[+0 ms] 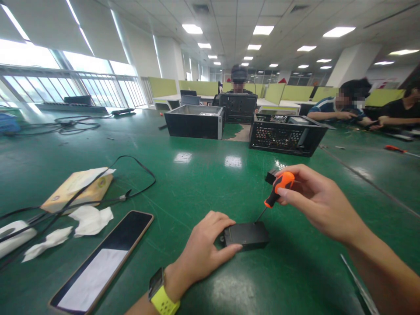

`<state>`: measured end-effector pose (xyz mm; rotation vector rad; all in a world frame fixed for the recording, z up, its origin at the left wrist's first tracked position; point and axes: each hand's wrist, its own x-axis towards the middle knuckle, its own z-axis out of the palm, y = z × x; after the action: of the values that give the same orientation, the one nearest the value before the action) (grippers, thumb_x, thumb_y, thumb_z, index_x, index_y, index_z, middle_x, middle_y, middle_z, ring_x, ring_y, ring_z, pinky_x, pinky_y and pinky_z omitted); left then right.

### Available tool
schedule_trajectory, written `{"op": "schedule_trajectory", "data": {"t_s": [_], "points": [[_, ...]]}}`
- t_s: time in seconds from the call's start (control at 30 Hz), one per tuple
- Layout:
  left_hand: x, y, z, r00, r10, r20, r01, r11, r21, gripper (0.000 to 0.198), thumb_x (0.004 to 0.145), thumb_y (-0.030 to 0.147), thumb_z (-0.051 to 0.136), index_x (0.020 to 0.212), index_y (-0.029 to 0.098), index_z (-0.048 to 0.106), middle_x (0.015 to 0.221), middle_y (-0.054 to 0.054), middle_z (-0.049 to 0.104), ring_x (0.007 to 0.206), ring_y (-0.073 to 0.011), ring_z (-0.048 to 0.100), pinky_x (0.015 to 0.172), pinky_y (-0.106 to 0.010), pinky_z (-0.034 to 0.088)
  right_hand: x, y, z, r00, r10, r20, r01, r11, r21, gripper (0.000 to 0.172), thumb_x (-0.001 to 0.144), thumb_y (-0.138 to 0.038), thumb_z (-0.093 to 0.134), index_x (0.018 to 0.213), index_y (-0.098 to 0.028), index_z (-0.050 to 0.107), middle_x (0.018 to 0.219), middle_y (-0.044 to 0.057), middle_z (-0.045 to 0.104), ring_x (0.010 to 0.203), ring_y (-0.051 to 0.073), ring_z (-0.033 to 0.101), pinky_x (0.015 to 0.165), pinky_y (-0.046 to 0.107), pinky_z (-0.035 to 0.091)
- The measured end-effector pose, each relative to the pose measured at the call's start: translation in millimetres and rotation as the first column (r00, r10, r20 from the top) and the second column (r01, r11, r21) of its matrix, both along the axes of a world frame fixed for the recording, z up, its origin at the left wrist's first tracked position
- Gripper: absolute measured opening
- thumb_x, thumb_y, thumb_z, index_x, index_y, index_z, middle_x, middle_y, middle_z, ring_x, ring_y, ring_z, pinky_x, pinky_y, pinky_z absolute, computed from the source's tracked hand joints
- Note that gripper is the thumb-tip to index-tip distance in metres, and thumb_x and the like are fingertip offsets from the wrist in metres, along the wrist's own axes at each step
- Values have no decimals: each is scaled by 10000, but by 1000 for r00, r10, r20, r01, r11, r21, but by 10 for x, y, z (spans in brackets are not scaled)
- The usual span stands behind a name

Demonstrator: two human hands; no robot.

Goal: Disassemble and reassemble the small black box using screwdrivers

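Observation:
A small flat black box [246, 235] lies on the green table [203, 183] in front of me. My left hand [205, 251], with a watch on a yellow strap at the wrist, is closed around the box's left end and steadies it. My right hand [316, 201] grips an orange-and-black screwdriver [278, 189] by its handle. The thin shaft slants down and its tip meets the box's top far edge. A small black part [271, 176] sits on the table just behind the screwdriver handle.
A phone [103, 260] lies at the near left, beside crumpled tissues [88, 221], a brown booklet [77, 190], black cables [136, 175] and a white power strip [13, 238]. Open computer cases [195, 121] [287, 134] stand further back. Other people sit at the far side and right.

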<state>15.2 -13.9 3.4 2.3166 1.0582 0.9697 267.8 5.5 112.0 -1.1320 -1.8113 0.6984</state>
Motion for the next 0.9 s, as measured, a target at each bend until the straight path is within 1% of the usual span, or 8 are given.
{"op": "schedule_trajectory", "data": {"t_s": [0.1,0.2,0.27,0.4,0.47,0.6,0.73,0.9], "points": [[2,6,-6,1000,2,6,-2,1000,6,323,846,334,709,1114,182,612,1051,-73,632,968,-233,577,855,-373,480,4,-9,34,989,-81,126,67,991,116,308,826,-374,668,1078,-206,612,864,15,679,710,170,681,634,274,552],[1,10,-9,1000,2,3,-2,1000,9,328,847,349,708,1116,191,609,1053,-73,634,970,-234,575,852,-375,482,41,-26,81,914,-237,330,141,946,291,264,807,-425,680,958,-209,672,738,-1,683,573,146,618,547,266,481],[0,9,-4,1000,4,2,-5,1000,5,326,846,346,709,1115,193,608,1055,-74,635,971,-235,575,854,-377,482,78,-37,116,872,-261,413,124,936,330,250,831,-448,646,904,-213,688,715,2,690,556,145,601,536,271,450],[1,0,19,1000,8,7,-8,1000,-4,325,842,336,711,1116,194,608,1059,-77,638,972,-237,580,863,-384,483,150,-61,188,873,-119,474,3,971,239,244,876,-390,578,1017,-221,683,851,27,720,667,166,642,595,277,476],[1,-3,26,1000,7,6,-7,1000,-6,323,841,338,711,1113,196,610,1056,-76,639,968,-236,583,860,-383,485,159,-77,213,867,-124,483,7,972,237,223,880,-402,572,919,-220,694,794,21,709,635,162,622,575,276,455],[-3,4,22,1000,7,6,-7,1000,7,322,835,333,716,1105,192,613,1047,-76,641,963,-236,586,855,-379,487,97,-121,220,889,-187,419,67,956,285,319,903,-441,537,702,-217,642,559,-23,588,463,116,478,477,264,356],[-4,11,14,1000,5,-1,-5,1000,4,320,837,339,716,1104,193,615,1050,-77,641,962,-235,583,851,-374,484,-1,-157,180,915,-95,392,4,974,226,291,914,-393,540,703,-210,621,612,-22,612,531,118,531,525,259,382],[-2,1,13,1000,2,-4,-2,1000,-5,317,842,356,710,1101,197,618,1052,-77,639,963,-235,583,850,-374,483,-64,-132,123,916,-75,395,-8,979,204,296,922,-383,528,706,-202,616,606,-24,603,532,114,519,528,257,378]]}}
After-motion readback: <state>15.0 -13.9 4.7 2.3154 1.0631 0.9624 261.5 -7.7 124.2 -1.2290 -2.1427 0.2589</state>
